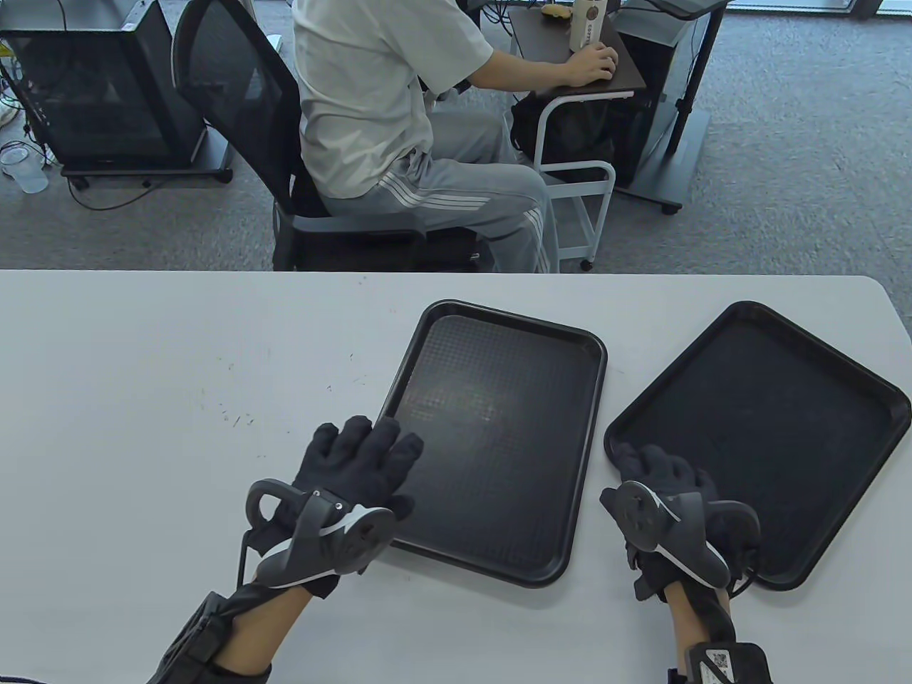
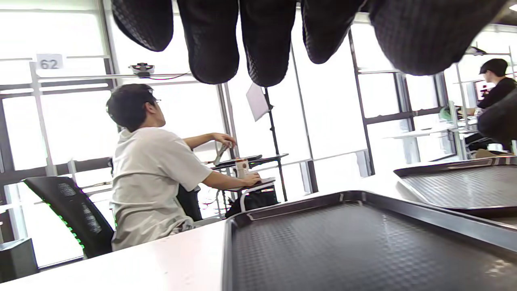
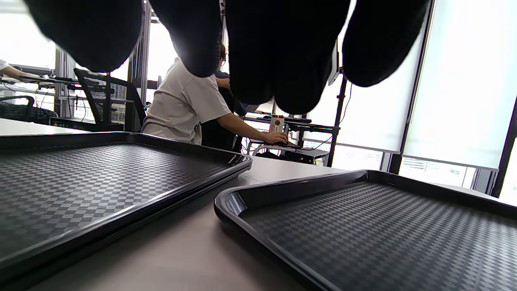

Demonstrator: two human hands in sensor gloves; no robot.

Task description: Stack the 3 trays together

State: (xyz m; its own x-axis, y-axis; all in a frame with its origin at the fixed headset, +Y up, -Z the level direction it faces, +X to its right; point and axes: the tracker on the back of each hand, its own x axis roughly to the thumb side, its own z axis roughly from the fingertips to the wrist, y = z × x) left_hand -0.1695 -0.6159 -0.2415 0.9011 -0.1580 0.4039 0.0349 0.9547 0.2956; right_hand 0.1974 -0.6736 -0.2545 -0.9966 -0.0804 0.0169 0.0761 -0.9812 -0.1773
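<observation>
Two black textured trays lie flat on the white table point(image 1: 178, 370). The middle tray point(image 1: 499, 434) shows up close in the left wrist view point(image 2: 343, 250). The right tray point(image 1: 769, 427), turned at an angle, lies beside it with a gap between them point(image 3: 383, 234). A third tray is not visible on its own. My left hand point(image 1: 370, 438) is spread over the middle tray's left rim, fingers point(image 2: 214, 40) hanging above it. My right hand point(image 1: 652, 463) hovers over the right tray's near-left corner, fingers point(image 3: 282, 48) open above it. Neither hand holds anything.
A person in a white shirt point(image 1: 377, 92) sits on a black chair point(image 1: 235, 100) beyond the table's far edge, at a small cart point(image 1: 577, 64). The table's left half point(image 1: 142, 427) is bare white surface with a few small marks.
</observation>
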